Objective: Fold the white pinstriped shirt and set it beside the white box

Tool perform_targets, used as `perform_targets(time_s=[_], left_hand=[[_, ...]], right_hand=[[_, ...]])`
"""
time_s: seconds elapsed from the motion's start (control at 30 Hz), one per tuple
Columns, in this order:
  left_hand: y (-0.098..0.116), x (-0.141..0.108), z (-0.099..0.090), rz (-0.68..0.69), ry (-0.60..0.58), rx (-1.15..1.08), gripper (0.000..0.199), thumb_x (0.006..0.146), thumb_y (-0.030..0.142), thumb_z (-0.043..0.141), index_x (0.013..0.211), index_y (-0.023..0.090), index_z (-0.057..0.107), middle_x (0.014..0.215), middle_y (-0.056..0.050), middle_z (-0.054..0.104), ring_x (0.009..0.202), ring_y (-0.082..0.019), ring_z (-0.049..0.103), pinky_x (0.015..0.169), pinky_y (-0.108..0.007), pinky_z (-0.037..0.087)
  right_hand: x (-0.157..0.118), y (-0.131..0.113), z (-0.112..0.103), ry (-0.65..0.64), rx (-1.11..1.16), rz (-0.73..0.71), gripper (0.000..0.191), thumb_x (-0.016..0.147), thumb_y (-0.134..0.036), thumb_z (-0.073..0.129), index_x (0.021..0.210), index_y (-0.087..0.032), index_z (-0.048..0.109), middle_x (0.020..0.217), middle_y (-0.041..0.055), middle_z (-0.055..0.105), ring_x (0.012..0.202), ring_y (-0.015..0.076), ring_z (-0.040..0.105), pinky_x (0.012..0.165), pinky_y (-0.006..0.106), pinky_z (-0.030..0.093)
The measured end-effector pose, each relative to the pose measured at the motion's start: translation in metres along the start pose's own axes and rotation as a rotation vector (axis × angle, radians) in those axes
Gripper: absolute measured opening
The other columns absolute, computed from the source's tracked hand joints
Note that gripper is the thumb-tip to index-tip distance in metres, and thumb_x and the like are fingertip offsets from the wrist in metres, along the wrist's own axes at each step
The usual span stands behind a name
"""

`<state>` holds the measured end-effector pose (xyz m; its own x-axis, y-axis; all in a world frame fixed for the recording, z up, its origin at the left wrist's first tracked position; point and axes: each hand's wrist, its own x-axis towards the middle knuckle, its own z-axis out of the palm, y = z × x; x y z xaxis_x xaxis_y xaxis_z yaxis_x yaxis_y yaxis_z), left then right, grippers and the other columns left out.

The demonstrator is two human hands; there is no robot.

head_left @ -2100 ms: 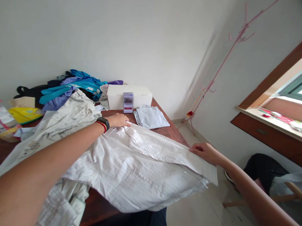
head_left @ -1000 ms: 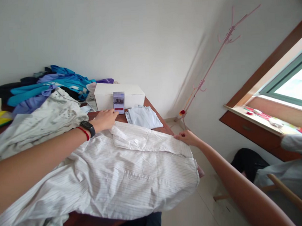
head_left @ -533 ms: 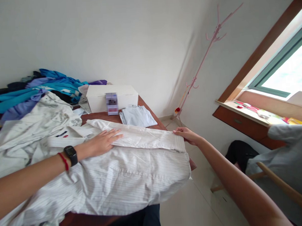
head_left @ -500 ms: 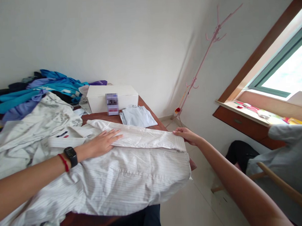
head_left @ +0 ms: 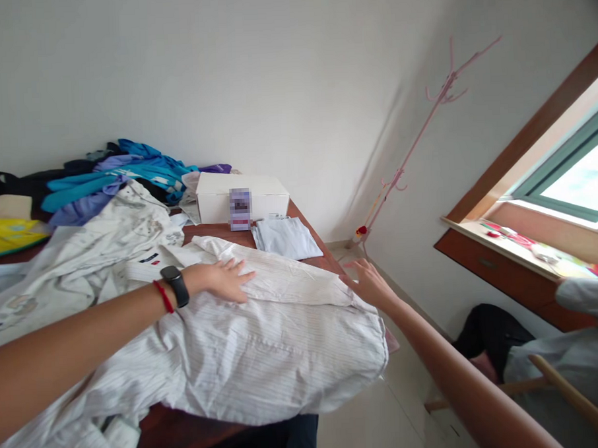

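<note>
A white shirt with thin stripes [head_left: 279, 344] lies spread over the table, its side strip folded lengthwise along the far edge. Its collar, with a dark label, shows near my left wrist. My left hand [head_left: 225, 280] rests flat on the folded strip, fingers spread. At the strip's right end is my right hand [head_left: 371, 285], its fingers apart and touching or just above the cloth's edge; exact contact is hard to see. A folded light-grey garment [head_left: 288, 237] lies just beyond the shirt.
A white box [head_left: 268, 195] stands at the back of the wooden table [head_left: 184, 430]. Piled clothes [head_left: 128, 172] and a patterned white garment [head_left: 125, 231] lie at left. A pink coat rack [head_left: 419, 143] stands in the corner. Someone in grey [head_left: 557, 364] sits at right by a wooden chair.
My right hand has loosened from its pinch on the strip's end, and its fingers have come apart. My left hand stays on the cloth with fingers spread wider. The view has shifted left.
</note>
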<state>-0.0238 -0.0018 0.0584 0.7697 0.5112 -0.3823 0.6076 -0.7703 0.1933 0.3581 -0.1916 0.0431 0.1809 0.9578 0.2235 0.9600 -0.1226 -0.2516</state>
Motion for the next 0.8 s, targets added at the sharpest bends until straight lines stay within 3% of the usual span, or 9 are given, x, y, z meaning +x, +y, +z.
perform_targets(time_s=[0.13, 0.23, 0.3, 0.4, 0.53, 0.8], left_hand=[[0.053, 0.039, -0.008, 0.25, 0.151, -0.063, 0.071, 0.099, 0.045, 0.047, 0.165, 0.031, 0.025, 0.171, -0.002, 0.022, 0.158, -0.032, 0.019, 0.126, -0.051, 0.023], [0.084, 0.059, 0.007, 0.262, 0.334, 0.034, 0.066, 0.104, 0.038, 0.034, 0.166, 0.018, 0.023, 0.171, -0.011, 0.021, 0.159, -0.031, 0.014, 0.127, -0.053, 0.016], [0.087, 0.063, 0.019, 0.224, 0.377, 0.051, 0.066, 0.105, 0.038, 0.031, 0.165, 0.012, 0.024, 0.171, -0.015, 0.019, 0.159, -0.035, 0.011, 0.126, -0.057, 0.011], [0.07, 0.059, 0.031, 0.193, 0.381, 0.039, 0.067, 0.106, 0.051, 0.029, 0.165, 0.019, 0.026, 0.172, -0.011, 0.017, 0.159, -0.034, 0.011, 0.126, -0.057, 0.011], [0.03, 0.05, 0.032, 0.126, 0.375, 0.012, 0.073, 0.103, 0.066, 0.028, 0.165, 0.028, 0.024, 0.173, -0.005, 0.013, 0.159, -0.034, 0.008, 0.125, -0.057, 0.009], [-0.031, 0.041, 0.024, -0.077, 0.394, -0.023, 0.078, 0.1, 0.068, 0.035, 0.164, 0.025, 0.028, 0.172, -0.012, 0.017, 0.158, -0.039, 0.012, 0.122, -0.059, 0.013]], right_hand=[[0.01, -0.073, 0.01, -0.044, 0.084, -0.301, 0.048, 0.103, -0.041, 0.046, 0.147, -0.024, 0.055, 0.153, 0.0114, 0.051, 0.145, 0.0311, 0.041, 0.121, 0.05, 0.031], [0.018, -0.104, 0.034, -0.131, 0.128, -0.373, 0.056, 0.103, -0.035, 0.043, 0.157, -0.018, 0.042, 0.164, 0.0145, 0.037, 0.153, 0.0288, 0.03, 0.124, 0.049, 0.029], [0.02, -0.109, 0.051, -0.18, 0.13, -0.337, 0.059, 0.105, -0.037, 0.04, 0.161, -0.018, 0.035, 0.168, 0.0143, 0.031, 0.156, 0.0289, 0.025, 0.125, 0.051, 0.026], [0.019, -0.104, 0.065, -0.248, 0.08, -0.261, 0.064, 0.108, -0.05, 0.032, 0.163, -0.019, 0.03, 0.17, 0.0108, 0.023, 0.159, 0.0307, 0.015, 0.126, 0.054, 0.02], [0.017, -0.099, 0.065, -0.303, 0.012, -0.239, 0.067, 0.108, -0.055, 0.029, 0.165, -0.02, 0.025, 0.172, 0.0073, 0.016, 0.159, 0.0292, 0.011, 0.127, 0.054, 0.015], [0.018, -0.101, 0.064, -0.324, -0.016, -0.228, 0.068, 0.107, -0.057, 0.027, 0.166, -0.023, 0.022, 0.172, 0.0057, 0.014, 0.159, 0.0272, 0.01, 0.127, 0.054, 0.013]])
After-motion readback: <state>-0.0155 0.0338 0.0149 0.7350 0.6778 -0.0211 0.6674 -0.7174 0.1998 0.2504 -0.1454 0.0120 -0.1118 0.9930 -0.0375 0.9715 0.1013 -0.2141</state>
